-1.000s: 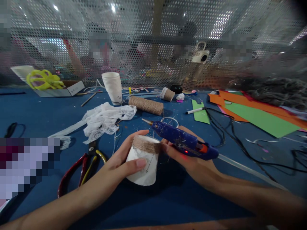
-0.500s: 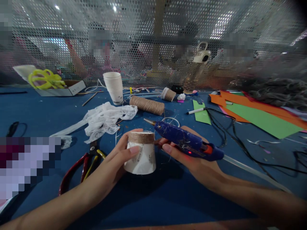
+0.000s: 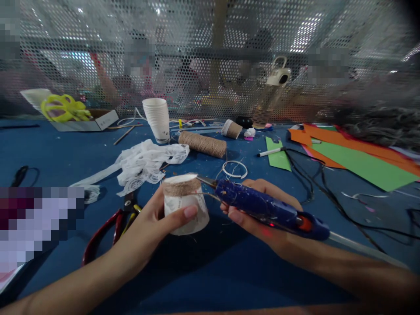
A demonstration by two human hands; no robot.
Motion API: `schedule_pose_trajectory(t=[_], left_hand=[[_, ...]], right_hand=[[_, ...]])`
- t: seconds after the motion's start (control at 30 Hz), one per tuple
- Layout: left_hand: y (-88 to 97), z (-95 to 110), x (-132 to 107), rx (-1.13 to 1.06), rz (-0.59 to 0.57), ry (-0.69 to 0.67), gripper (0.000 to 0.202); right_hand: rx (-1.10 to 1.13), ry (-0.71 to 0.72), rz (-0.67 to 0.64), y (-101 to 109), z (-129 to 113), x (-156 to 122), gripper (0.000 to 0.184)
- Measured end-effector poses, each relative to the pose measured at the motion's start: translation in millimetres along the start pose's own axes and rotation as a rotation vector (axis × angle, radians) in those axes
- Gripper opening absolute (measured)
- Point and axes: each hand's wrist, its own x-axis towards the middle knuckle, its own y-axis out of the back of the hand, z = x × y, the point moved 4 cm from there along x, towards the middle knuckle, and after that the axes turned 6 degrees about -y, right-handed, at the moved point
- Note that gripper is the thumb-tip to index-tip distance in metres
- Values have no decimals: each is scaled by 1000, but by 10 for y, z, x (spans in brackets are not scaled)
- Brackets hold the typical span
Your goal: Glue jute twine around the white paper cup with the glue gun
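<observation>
Head view, left hand [image 3: 152, 225]: Your fingers are clamping on a small white paper-like cup [image 3: 190, 226], thumb across its front. Squeezing too hard could be denting its thin side.
Cup: You are holding it in front of you, narrow end up, over the blue flat table [image 3: 197, 280]. I cannot tell if it is touching down.
Right hand [image 3: 262, 232]: Your fingers are wrapping the dark blue plastic glue gun [image 3: 259, 203]. Their tips seem to be pinching a thin brown loose string [image 3: 210, 195], too.
String: It is running from the brown wound twine band [image 3: 179, 189] to your right fingertips. If they are slipping, it could be going slack and coming loose.
Gun tip: The thin metal nozzle [image 3: 206, 179] is pointing at the cup's top edge. I cannot tell if it is touching. A wobble could be putting glue in the wrong spot.
Red light [image 3: 272, 225]: It is glowing, so the tip is probably hot. If your left fingers are straying near it, they could be getting burned.
</observation>
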Motion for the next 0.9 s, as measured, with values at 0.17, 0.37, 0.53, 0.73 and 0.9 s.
schedule_pose_trajectory(t=[0.17,0.37,0.53,0.73,0.9], left_hand=[[-20,51,-15,-52,29,-1,61],[22,20,-3,-93,-36,-5,50],[29,16,13,-201,-81,-15,42],[48,22,-25,-223,-81,7,35],[63,16,-37,-205,-89,-12,39]], right_hand=[[19,150,-34,68,-5,36,28],[-96,92,-66,135,38,33,28],[-95,113,-143,131,73,26,27],[-181,124,-147,144,141,33,29],[-180,160,-119,141,194,22,28]])
